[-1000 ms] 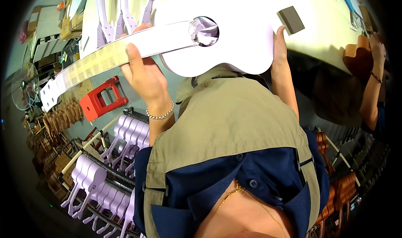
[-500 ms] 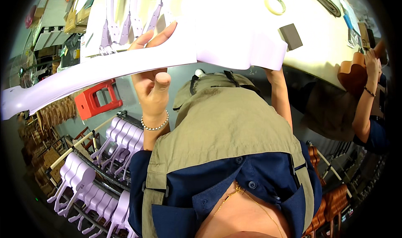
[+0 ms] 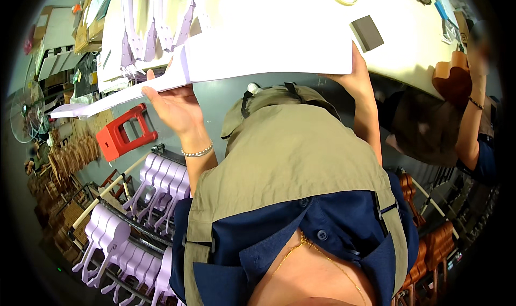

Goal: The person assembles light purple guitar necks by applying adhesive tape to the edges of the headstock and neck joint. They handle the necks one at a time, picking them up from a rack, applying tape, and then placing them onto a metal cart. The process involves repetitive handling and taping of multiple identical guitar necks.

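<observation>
A lilac ukulele (image 3: 269,56) spans the front of the worktable, tilted, its body glaring white under the light. Its neck runs left to the headstock (image 3: 70,111). My left hand (image 3: 181,111) cradles the neck near the body, thumb along the near side and the other fingers partly hidden behind. At the body's right end, my right hand (image 3: 357,82) grips the corner, with some fingers hidden beneath. Just past that corner lies a dark grey block (image 3: 367,34) on the worktable (image 3: 411,53).
More lilac ukulele necks (image 3: 153,21) lie at the table's back left. A tape roll (image 3: 342,2) sits beyond the block. A red stool (image 3: 112,139) and racks of lilac ukuleles (image 3: 107,233) stand left. At right, a co-worker's arm (image 3: 468,126) is near a brown instrument body (image 3: 451,77).
The ukulele has turned and its headstock has swung rightward into view. My left hand's raised fingers have come down, its thumb now along the neck. My right hand has moved up around the body's corner.
</observation>
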A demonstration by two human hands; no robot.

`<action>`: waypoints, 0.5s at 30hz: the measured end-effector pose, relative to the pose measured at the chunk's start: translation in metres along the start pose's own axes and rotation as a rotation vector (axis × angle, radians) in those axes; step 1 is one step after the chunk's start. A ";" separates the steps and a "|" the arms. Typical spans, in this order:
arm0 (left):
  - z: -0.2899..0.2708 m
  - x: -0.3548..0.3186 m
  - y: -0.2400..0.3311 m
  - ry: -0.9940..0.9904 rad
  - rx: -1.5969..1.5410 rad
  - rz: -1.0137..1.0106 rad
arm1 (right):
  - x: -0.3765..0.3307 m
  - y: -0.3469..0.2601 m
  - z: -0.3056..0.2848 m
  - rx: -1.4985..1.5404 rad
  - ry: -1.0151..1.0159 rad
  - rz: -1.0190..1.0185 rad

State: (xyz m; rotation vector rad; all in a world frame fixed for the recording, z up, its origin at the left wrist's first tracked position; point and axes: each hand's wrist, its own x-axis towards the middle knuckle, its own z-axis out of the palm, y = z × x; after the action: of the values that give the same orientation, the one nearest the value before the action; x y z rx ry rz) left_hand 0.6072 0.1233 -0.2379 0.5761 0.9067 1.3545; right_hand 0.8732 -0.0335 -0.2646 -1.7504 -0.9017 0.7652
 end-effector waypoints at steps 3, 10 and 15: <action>-0.005 0.002 -0.004 0.069 -0.050 -0.044 | -0.001 -0.010 0.002 -0.052 -0.011 -0.002; -0.032 0.015 -0.024 0.254 0.031 -0.116 | 0.000 -0.029 0.013 -0.222 0.006 -0.088; -0.046 0.007 -0.030 0.246 -0.041 -0.103 | 0.006 -0.028 0.012 -0.275 -0.034 -0.074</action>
State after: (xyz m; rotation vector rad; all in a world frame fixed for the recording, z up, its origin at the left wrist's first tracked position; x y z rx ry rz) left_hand 0.5858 0.1183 -0.2889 0.3301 1.0894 1.3657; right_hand 0.8603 -0.0166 -0.2424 -1.9340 -1.1317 0.6482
